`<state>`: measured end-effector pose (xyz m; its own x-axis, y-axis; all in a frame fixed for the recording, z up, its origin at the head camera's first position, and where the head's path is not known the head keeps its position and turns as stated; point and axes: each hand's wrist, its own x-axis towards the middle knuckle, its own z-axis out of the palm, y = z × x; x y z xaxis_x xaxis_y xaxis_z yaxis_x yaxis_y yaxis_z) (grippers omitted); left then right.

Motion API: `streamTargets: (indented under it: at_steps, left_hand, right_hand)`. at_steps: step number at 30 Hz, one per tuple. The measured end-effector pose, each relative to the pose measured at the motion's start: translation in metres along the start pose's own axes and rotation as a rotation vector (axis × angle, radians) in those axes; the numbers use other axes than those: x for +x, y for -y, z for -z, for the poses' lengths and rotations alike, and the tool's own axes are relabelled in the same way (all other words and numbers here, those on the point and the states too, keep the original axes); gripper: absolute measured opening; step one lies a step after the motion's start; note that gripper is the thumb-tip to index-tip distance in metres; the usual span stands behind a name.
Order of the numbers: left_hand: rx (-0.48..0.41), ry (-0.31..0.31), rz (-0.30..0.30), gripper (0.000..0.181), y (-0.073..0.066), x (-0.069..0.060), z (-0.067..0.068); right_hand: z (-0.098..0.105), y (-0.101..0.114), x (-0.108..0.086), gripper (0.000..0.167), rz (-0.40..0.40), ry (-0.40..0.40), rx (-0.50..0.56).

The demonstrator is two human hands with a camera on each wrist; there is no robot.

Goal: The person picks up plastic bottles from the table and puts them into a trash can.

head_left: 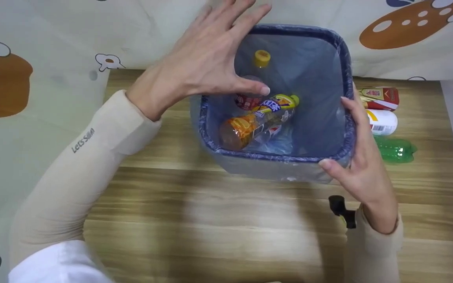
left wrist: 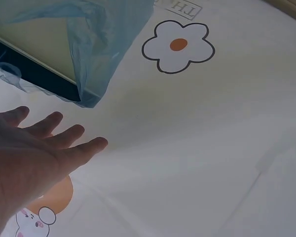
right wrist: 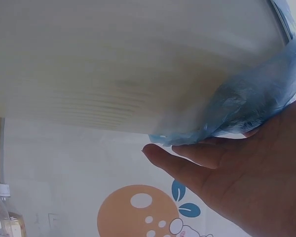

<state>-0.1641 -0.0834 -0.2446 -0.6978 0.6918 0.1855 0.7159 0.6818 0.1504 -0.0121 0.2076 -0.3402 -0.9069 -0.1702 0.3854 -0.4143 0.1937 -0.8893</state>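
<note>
Containing bottles [head_left: 264, 118], one lined bin [head_left: 347, 70]; right hand [head_left: 370, 165], fingers gripping its near right corner; left hand [head_left: 210, 59], fingers spread over its far left corner.

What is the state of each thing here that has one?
Bin: open, lined
Plastic bag: folded over the bin's edge
Orange-labelled bottle: capped, slanting
Yellow-capped bottle: closed
Green bottle: partly hidden
White container: partly hidden
Red pack: partly hidden
Left hand: fingers spread
Right hand: touching the bin

Wood-grain table [head_left: 226, 232], pale cloth [head_left: 313, 11] behind it, brown spotted print [head_left: 395, 33], white flower print [left wrist: 178, 45] with orange centre
</note>
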Motion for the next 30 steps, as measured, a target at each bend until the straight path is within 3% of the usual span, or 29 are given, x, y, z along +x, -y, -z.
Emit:
streamTargets:
  at_steps: [6,14,22,26,30]
  left_hand:
    - [-0.038,0.070,0.067,0.116,-0.001,-0.003,-0.001]
    - [-0.078,0.091,0.095,0.115,-0.004,-0.015,-0.004]
    - [-0.153,0.034,0.122,0.113,-0.008,-0.046,-0.011]
    - [-0.193,-0.013,0.136,0.112,-0.010,-0.064,-0.018]
    - [-0.222,-0.060,0.119,0.110,-0.013,-0.071,-0.025]
  right_hand:
    - [0.002,0.000,0.002,0.096,-0.007,0.022,-0.062]
    - [0.009,-0.005,0.006,0.121,0.058,0.056,-0.111]
    - [0.026,-0.014,0.001,0.109,0.054,-0.003,-0.119]
    - [0.041,-0.020,-0.004,0.102,-0.024,-0.032,-0.234]
    - [0.061,-0.040,-0.011,0.095,-0.080,-0.039,-0.371]
